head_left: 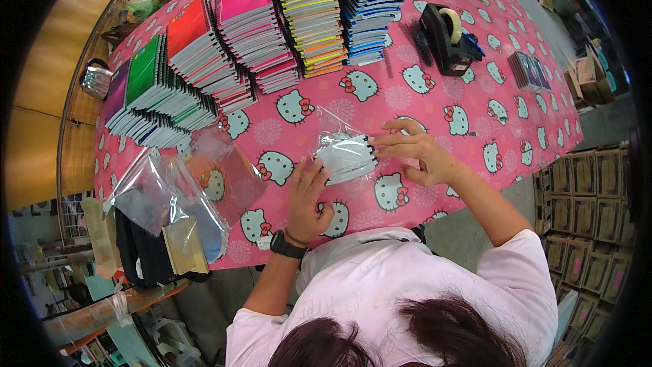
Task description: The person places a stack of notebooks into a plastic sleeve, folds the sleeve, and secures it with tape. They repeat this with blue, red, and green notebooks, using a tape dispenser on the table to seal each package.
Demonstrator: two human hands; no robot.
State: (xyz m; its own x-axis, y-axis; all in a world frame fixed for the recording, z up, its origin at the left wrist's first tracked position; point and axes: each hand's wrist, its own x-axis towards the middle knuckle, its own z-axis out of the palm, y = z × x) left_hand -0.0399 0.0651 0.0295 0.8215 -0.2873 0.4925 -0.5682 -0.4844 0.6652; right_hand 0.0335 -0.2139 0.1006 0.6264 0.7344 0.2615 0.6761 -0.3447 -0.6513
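A small stack of spiral notebooks in a clear plastic bag [345, 156] lies on the pink cat-print tablecloth [421, 102] in front of me. My left hand [309, 197], with a black watch on the wrist, presses on the pack's near left corner. My right hand [415, 153] holds the pack's right edge at the spiral side with its fingertips. The bag's open flap sticks up behind the pack.
Stacks of spiral notebooks in purple, green [153, 81], red, pink [255, 27], orange [312, 13] and blue [370, 3] line the far side. A black tape dispenser [448, 37] stands at the right. Loose clear bags [170, 197] lie at the left. Cardboard boxes [587, 217] are stacked beside the table.
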